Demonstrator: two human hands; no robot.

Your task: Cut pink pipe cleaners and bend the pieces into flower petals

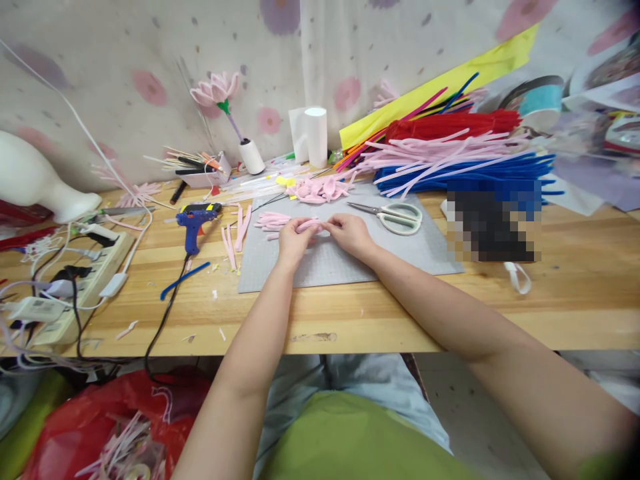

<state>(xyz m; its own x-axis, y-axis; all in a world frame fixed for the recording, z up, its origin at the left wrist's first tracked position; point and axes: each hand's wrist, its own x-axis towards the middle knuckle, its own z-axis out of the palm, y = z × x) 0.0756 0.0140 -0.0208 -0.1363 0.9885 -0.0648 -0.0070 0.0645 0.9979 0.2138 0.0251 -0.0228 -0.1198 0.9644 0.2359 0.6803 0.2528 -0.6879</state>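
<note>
Both hands meet over a grey cutting mat (pixel 390 257) on the wooden table. My left hand (pixel 294 240) and my right hand (pixel 350 233) are closed on the same bent pink pipe cleaner piece (pixel 309 225), pinching it between fingertips. A small heap of folded pink pieces (pixel 271 221) lies just left of the hands. More pink folded pieces (pixel 320 190) lie at the mat's far edge. White-handled scissors (pixel 397 215) rest on the mat to the right of my right hand.
A blue glue gun (pixel 195 223) lies left of the mat, its black cord running off the front edge. A power strip (pixel 75 287) with plugs sits far left. Stacks of red, pink and blue pipe cleaners (pixel 465 157) fill the back right. A red bag (pixel 100 420) sits below.
</note>
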